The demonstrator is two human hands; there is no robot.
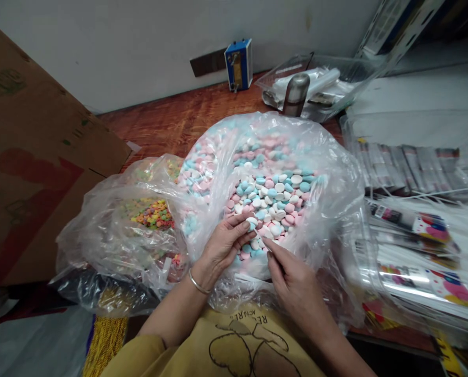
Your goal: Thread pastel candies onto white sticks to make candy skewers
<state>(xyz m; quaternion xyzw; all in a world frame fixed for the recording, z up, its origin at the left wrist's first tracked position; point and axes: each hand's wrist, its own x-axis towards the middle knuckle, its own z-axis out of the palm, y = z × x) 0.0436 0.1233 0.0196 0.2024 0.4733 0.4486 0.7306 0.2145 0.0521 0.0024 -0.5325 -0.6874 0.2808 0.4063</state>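
A big clear plastic bag (pixel 332 173) full of pink, blue and white candies (pixel 275 196) lies open in front of me. My left hand (pixel 224 243) reaches into its mouth, fingers pinched on a white candy (pixel 251 222). My right hand (pixel 292 277) is beside it at the bag's near edge, fingers closed and the forefinger tip touching the same small piece. A thin bangle circles my left wrist.
A second clear bag (pixel 111 235) with small multicoloured candies (pixel 154 214) sits to the left. A cardboard box (pixel 33 157) stands at far left. Stacks of printed packets in plastic (pixel 418 246) lie on the right. A metal cylinder (pixel 295 94) and a blue box (pixel 238 64) stand at the back.
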